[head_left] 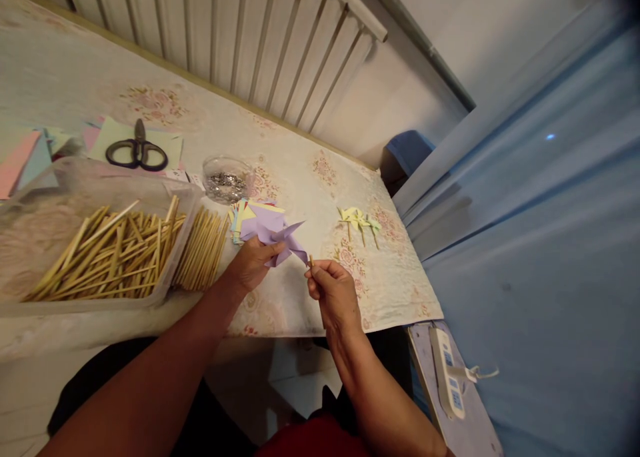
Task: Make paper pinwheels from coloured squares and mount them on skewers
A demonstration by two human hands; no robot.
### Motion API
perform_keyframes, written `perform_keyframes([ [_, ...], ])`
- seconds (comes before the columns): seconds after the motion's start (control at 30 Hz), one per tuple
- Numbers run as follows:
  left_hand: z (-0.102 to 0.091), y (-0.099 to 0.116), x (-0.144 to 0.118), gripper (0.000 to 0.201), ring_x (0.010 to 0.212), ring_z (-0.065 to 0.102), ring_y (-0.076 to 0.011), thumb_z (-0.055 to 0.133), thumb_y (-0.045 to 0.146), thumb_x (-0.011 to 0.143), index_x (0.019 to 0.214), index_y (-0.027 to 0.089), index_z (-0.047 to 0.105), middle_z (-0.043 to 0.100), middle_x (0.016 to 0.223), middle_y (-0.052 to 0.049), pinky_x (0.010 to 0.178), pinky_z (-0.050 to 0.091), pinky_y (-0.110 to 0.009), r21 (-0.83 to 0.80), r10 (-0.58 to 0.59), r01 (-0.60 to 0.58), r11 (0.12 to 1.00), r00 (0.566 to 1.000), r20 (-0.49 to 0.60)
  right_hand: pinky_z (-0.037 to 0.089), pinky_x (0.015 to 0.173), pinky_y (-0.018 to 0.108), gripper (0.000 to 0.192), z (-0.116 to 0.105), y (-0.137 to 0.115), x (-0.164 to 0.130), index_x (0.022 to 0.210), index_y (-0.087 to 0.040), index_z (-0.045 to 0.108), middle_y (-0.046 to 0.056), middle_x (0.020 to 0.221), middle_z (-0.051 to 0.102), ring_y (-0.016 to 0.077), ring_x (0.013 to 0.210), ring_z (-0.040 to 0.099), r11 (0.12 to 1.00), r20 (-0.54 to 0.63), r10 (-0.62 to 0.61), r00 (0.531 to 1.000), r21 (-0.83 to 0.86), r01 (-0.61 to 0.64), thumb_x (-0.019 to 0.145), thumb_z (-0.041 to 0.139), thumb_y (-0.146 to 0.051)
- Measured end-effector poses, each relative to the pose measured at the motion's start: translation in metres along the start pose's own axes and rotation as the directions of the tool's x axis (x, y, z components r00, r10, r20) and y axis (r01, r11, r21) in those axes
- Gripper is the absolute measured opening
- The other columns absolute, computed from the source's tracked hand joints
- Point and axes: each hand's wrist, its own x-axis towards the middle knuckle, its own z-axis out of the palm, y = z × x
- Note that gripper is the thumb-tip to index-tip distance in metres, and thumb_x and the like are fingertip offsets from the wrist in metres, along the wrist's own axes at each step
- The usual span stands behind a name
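Observation:
A purple paper pinwheel (285,238) is pinched between the thumb and fingers of my left hand (255,260), just above the front part of the table. My right hand (334,290) is closed around a thin wooden stick (311,262), whose upper end shows near the pinwheel's right blade. Whether stick and pinwheel touch is hard to make out. Behind my left hand lies a stack of coloured paper sheets (245,212), a purple one on top. A row of loose sticks (203,250) lies left of it.
A clear plastic bin (187,234) with many sticks stands at left. Scissors (137,154) rest on paper sheets behind it. A clear bowl (227,190) holds small metal pieces. Several yellow-green pinwheels (357,218) lie at right. A power strip (447,374) sits beyond the table's right edge.

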Motion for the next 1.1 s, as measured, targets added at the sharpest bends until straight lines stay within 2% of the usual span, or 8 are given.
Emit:
perform_keyframes([
  [0.23,-0.0003,-0.0005,-0.0009,0.028,0.059,0.055,-0.0096,0.079,0.021,0.061,0.084,0.010,0.067,0.065,0.068,-0.001,0.056,0.042,-0.022,0.007,-0.047,0.048,0.999,0.998,-0.046,0.018,0.041,0.020,0.013,0.0008,-0.0015,-0.0006,0.065,-0.015,0.060,-0.003,0.051,0.056,0.0048,0.039,0.037,1.000,-0.006,-0.001,1.000,-0.021,0.001,0.064,0.067,-0.026],
  [0.43,0.0003,-0.0003,-0.0005,0.030,0.057,0.055,-0.0088,0.081,0.019,0.059,0.084,0.010,0.068,0.066,0.068,0.000,0.057,0.041,-0.022,-0.008,-0.050,0.049,0.999,0.997,-0.059,0.015,0.040,0.020,0.014,0.0018,-0.0026,-0.0017,0.062,-0.016,0.058,-0.004,0.046,0.051,0.0046,0.039,0.033,0.999,-0.004,-0.002,1.000,-0.041,0.002,0.064,0.066,-0.027],
  [0.8,0.0022,0.0006,-0.0008,0.027,0.057,0.054,-0.0080,0.081,0.019,0.060,0.083,0.013,0.068,0.065,0.068,0.001,0.056,0.042,-0.022,-0.001,-0.044,0.044,0.999,0.997,-0.058,0.016,0.041,0.020,0.014,0.0003,-0.0016,0.0004,0.064,-0.016,0.058,-0.003,0.052,0.054,0.0048,0.041,0.035,0.999,-0.052,-0.007,0.999,-0.044,0.004,0.063,0.066,-0.027],
  [1.1,0.0017,-0.0006,-0.0002,0.032,0.065,0.058,-0.0104,0.081,0.019,0.058,0.087,0.013,0.069,0.068,0.076,0.000,0.061,0.045,-0.023,0.001,-0.059,0.059,0.998,0.995,-0.078,0.016,0.041,0.020,0.010,-0.0002,0.0003,0.0011,0.066,-0.015,0.060,-0.002,0.055,0.056,0.0041,0.041,0.035,1.000,-0.037,-0.006,0.999,-0.002,0.006,0.061,0.064,-0.021],
])
